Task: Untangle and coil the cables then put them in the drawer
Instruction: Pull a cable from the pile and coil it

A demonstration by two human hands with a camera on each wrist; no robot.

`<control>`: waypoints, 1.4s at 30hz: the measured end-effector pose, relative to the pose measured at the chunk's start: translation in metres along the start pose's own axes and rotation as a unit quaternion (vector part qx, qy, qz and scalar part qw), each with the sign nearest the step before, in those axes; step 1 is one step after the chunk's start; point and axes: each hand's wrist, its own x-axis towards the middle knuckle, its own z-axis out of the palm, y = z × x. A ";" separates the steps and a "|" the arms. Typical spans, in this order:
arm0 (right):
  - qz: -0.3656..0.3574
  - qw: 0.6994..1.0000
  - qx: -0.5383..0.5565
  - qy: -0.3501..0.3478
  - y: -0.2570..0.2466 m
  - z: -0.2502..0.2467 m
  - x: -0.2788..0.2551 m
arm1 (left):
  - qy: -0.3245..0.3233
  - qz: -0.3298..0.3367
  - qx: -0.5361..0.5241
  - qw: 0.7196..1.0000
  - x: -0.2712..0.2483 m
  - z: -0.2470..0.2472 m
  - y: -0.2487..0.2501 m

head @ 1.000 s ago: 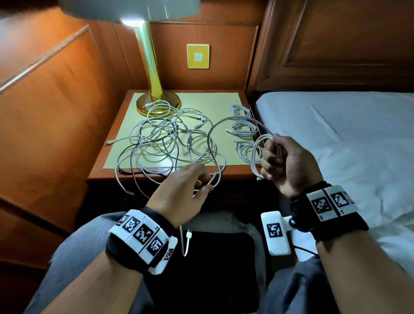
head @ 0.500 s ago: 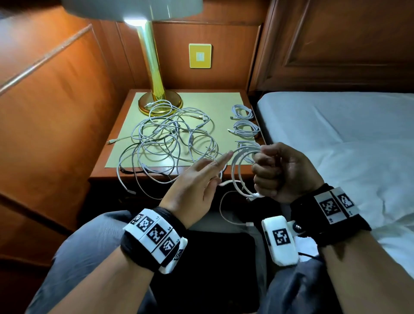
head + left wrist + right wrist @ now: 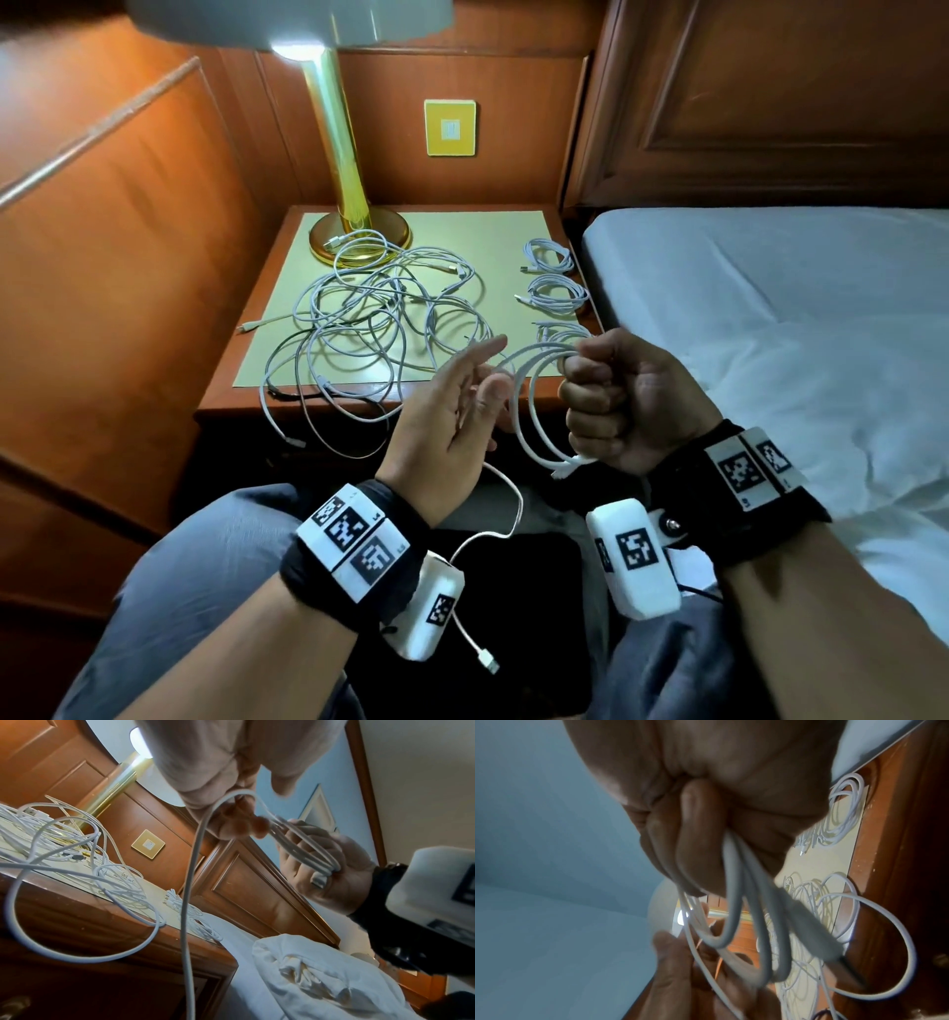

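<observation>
In front of the bedside worktop [image 3: 267, 308], my right hand [image 3: 626, 401] is fisted around a white cable [image 3: 529, 406], several loops of it hanging from the curled fingers just left of the knuckles. My left hand [image 3: 452, 426] sits just beside those loops with fingers held straight and loose; the cable's free run passes across them, then trails down over my lap to a plug [image 3: 488, 663] below the left wrist. On the worktop, a tangled heap of white cables [image 3: 380, 329] lies near the lamp base [image 3: 359, 236]; coiled cables [image 3: 552, 277] sit along its right edge, beside the bed [image 3: 770, 308].
</observation>
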 end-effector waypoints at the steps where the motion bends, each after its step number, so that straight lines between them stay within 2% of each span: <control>1: 0.003 1.000 -0.003 0.003 0.001 0.001 0.001 | -0.008 0.007 0.022 1.000 0.001 0.000 0.000; 5: -0.001 0.999 -0.024 0.030 0.006 0.004 0.005 | -0.018 0.036 0.099 0.994 0.002 -0.001 -0.001; 9: -0.014 0.998 -0.023 0.061 0.006 0.001 0.008 | 0.000 0.005 0.080 0.997 0.002 -0.001 -0.003; 14: 0.009 1.000 -0.012 0.013 0.009 0.004 0.004 | 0.049 -0.009 0.107 0.993 0.006 -0.009 -0.005; 16: 0.013 1.000 -0.006 -0.003 0.011 0.008 0.004 | 0.068 -0.071 0.051 0.994 0.007 -0.009 -0.002; 18: 0.002 1.000 -0.001 -0.002 0.013 0.010 0.007 | 0.073 -0.134 -0.052 0.987 0.007 -0.010 -0.001; 22: -0.029 0.999 -0.013 0.038 0.019 0.011 0.016 | 0.086 -0.223 -0.209 0.948 0.005 -0.007 0.007; 30: -0.143 0.978 -0.113 0.096 0.033 0.017 0.026 | 0.051 -0.287 -0.342 0.893 0.005 -0.009 0.014; 31: -0.151 0.976 -0.118 0.100 0.034 0.017 0.027 | 0.053 -0.286 -0.338 0.895 0.005 -0.007 0.014; 34: -0.161 0.973 -0.126 0.110 0.038 0.018 0.030 | 0.056 -0.259 -0.232 0.936 0.002 -0.001 0.007; 36: -0.161 0.972 -0.126 0.115 0.039 0.018 0.032 | 0.065 -0.241 -0.179 0.952 0.001 0.001 0.005; 42: -0.175 0.969 -0.124 0.121 0.039 0.018 0.031 | 0.086 -0.246 -0.182 0.948 0.001 0.001 0.003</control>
